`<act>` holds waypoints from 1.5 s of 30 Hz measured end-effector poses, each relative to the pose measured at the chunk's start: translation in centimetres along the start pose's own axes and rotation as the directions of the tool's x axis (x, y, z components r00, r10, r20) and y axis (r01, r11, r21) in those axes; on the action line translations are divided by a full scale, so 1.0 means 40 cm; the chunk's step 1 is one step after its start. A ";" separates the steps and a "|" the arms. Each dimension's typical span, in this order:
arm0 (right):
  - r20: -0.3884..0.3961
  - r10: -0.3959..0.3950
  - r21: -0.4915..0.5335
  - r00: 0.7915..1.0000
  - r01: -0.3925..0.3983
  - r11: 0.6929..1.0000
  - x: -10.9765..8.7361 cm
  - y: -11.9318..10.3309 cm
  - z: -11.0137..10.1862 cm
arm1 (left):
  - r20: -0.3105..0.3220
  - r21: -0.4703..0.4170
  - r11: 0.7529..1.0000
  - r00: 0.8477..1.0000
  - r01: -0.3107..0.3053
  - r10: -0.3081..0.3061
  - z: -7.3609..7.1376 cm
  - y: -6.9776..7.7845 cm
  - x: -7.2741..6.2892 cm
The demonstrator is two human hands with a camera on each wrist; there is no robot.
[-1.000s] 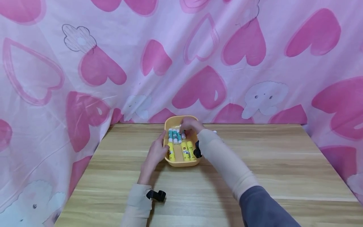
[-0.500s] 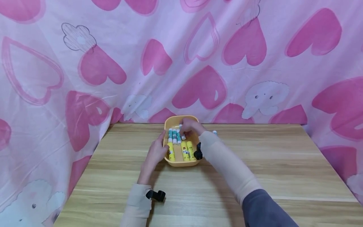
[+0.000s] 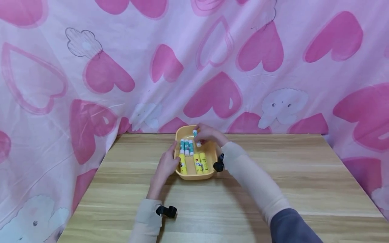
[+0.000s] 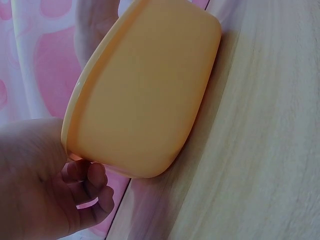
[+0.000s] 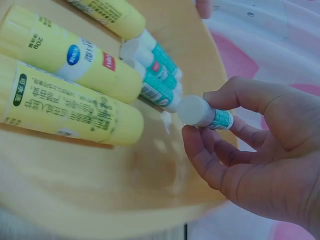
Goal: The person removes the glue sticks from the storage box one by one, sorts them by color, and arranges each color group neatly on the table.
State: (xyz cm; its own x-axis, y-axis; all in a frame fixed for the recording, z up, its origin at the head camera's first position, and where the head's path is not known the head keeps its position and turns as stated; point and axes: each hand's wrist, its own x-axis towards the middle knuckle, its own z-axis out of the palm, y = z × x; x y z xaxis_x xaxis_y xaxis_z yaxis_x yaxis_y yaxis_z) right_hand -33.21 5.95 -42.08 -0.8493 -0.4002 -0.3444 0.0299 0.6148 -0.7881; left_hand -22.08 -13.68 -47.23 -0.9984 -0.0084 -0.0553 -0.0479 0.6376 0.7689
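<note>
A pale orange plastic basin stands at the back of the table, with glue sticks lying in it. My left hand grips its left wall, thumb over the rim; the left wrist view shows the fingers curled outside the basin. My right hand pinches a small green-and-white glue stick between thumb and fingers, held tilted over the basin's back part. Beside it lie several green-and-white glue sticks in a row. Larger yellow glue sticks lie toward the near end, one apart at the left.
A wooden table carries the basin near its back edge. Behind hangs a pink heart-patterned cloth. My right forearm crosses the table right of the basin.
My right hand has shifted slightly right with the small glue stick, which now stands out more clearly from the row. A small item right of the basin is now hidden. My left hand stays put.
</note>
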 end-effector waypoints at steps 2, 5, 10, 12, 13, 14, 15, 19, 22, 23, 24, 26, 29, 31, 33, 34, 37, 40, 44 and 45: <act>0.006 -0.010 0.032 1.000 0.010 0.999 -0.006 0.001 -0.008 | -0.002 0.000 1.000 1.000 -0.001 0.001 -0.001 -0.001 -0.002; 0.012 -0.023 0.067 1.000 0.022 0.998 -0.016 0.001 -0.021 | 0.001 0.002 1.000 1.000 -0.005 0.005 -0.002 -0.001 -0.004; 0.014 -0.051 0.068 0.999 0.050 0.996 -0.035 -0.010 -0.042 | 0.006 0.004 1.000 1.000 -0.002 0.002 -0.004 0.001 -0.005; 0.017 -0.068 0.068 0.998 0.066 0.995 -0.044 -0.018 -0.051 | 0.009 0.005 1.000 1.000 0.001 -0.001 -0.005 0.003 -0.004; 0.018 -0.074 0.071 0.997 0.072 0.995 -0.049 -0.022 -0.055 | 0.010 0.006 1.000 1.000 0.004 -0.004 -0.006 0.004 -0.004; 0.017 -0.080 0.073 0.997 0.078 0.994 -0.053 -0.025 -0.060 | 0.010 0.007 1.000 1.000 0.005 -0.005 -0.007 0.006 -0.004; 0.020 -0.083 0.081 0.996 0.081 0.993 -0.058 -0.028 -0.064 | 0.012 0.007 1.000 1.000 0.006 -0.007 -0.007 0.007 -0.004; 0.009 -0.075 0.082 0.997 0.074 0.994 -0.075 -0.025 -0.080 | 0.018 0.001 1.000 1.000 0.010 -0.010 -0.005 0.010 -0.005; -0.002 -0.071 0.069 0.997 0.071 0.995 -0.089 -0.005 -0.091 | 0.028 -0.012 1.000 0.999 0.022 -0.021 0.001 0.008 -0.007; -0.008 -0.072 0.065 0.997 0.072 0.995 -0.094 0.003 -0.096 | 0.030 -0.010 1.000 0.999 0.023 -0.022 0.004 0.007 -0.007; -0.011 -0.072 0.069 0.997 0.072 0.995 -0.098 0.011 -0.100 | 0.030 -0.007 1.000 0.999 0.022 -0.021 0.006 0.006 -0.008; -0.017 -0.064 0.078 0.998 0.065 0.995 -0.107 0.023 -0.109 | 0.032 0.001 1.000 0.999 0.020 -0.020 0.007 0.006 -0.008; -0.029 -0.063 0.087 0.998 0.065 0.994 -0.115 0.031 -0.125 | 0.012 0.017 1.000 1.000 0.014 -0.014 0.003 0.006 -0.006; -0.040 -0.066 0.094 0.997 0.070 0.993 -0.121 0.034 -0.135 | 0.003 0.016 1.000 1.000 0.016 -0.016 -0.001 0.009 -0.002; -0.058 -0.073 0.094 0.996 0.078 0.992 -0.124 0.041 -0.145 | 0.004 0.009 1.000 1.000 0.013 -0.013 -0.004 0.012 0.003; -0.062 -0.076 0.097 0.995 0.082 0.992 -0.126 0.045 -0.149 | 0.009 0.008 1.000 1.000 0.009 -0.009 -0.005 0.013 0.005; -0.067 -0.086 0.114 0.994 0.093 0.989 -0.128 0.064 -0.151 | 0.018 0.011 1.000 1.000 0.009 -0.009 -0.009 0.010 0.005; -0.066 -0.085 0.114 0.994 0.092 0.989 -0.134 0.085 -0.146 | 0.012 0.031 1.000 1.000 0.006 -0.006 -0.011 0.002 0.001; -0.099 -0.063 0.107 0.993 0.074 0.991 -0.152 0.112 -0.144 | 0.013 0.031 0.999 1.000 -0.008 0.007 -0.007 -0.001 -0.004; -0.111 -0.061 0.104 0.992 0.072 0.992 -0.157 0.118 -0.146 | 0.017 0.026 1.000 1.000 -0.010 0.010 -0.005 0.001 -0.003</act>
State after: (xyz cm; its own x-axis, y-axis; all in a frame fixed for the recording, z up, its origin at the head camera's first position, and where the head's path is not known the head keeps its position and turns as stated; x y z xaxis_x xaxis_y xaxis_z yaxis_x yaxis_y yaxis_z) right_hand -30.80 15.34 -40.65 -0.9030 -0.3585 -0.2369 0.0230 0.5101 -0.8598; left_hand -21.96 -13.80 -47.09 -0.9982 0.0107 -0.0583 -0.0369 0.6575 0.7526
